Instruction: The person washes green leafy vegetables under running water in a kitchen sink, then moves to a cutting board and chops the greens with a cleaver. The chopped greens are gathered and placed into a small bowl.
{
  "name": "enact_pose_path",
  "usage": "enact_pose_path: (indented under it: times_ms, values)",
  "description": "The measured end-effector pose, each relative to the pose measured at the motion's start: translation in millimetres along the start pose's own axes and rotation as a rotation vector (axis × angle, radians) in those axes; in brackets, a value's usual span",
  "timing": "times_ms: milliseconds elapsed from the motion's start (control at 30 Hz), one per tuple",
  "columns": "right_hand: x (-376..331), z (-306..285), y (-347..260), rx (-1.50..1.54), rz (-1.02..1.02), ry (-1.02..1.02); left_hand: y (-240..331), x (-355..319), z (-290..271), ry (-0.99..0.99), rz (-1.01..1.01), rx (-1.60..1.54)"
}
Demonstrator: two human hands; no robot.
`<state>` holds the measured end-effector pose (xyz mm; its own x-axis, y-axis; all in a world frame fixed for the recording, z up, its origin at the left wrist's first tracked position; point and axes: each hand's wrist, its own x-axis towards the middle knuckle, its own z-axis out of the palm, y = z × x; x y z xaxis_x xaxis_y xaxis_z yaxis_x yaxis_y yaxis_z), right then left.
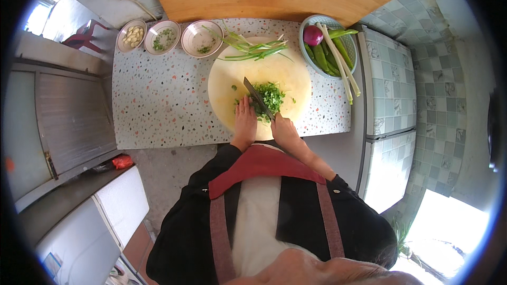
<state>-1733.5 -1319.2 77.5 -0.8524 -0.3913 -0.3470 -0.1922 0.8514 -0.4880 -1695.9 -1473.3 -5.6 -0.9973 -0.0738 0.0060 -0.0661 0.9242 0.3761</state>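
My right hand (284, 130) is wrapped round the handle of a kitchen knife (256, 96), whose dark blade slants up and left across the greens. A pile of chopped green herbs (271, 96) lies mostly to the right of the blade, with a few scraps scattered around. My left hand (245, 122) rests on the round cutting board (224, 82), left of the blade, its fingers stretched forward beside some bits of green. Whether those fingertips touch the blade is unclear. Long green onion stalks (256, 50) lie over the board's far edge.
Three bowls stand at the back left: one with garlic cloves (133, 37), two with chopped greens, a left one (176, 27) and a right one (186, 42). At the back right, a basket (306, 27) holds a red onion (312, 35), green peppers (320, 57) and pale stalks (340, 66). A tiled-pattern fridge (391, 82) borders the speckled table (158, 100).
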Motion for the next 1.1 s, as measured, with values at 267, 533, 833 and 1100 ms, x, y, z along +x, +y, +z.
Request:
enact_pose_path:
  times_ms: [267,533,833,1100]
  values:
    - [29,17,16,0.085,-0.070,0.065,0,-7,14,0.105,0.025,0.080]
    - [1,4,4,0.017,0.019,-0.024,-2,-2,16,0.117,0.017,0.062]
    - [28,-1,10,0.147,-0.100,0.065,-4,-6,-8,0.148,0.006,-0.286]
    - [8,7,-3,-0.024,0.033,-0.039,-25,-15,11,0.203,0.113,-0.272]
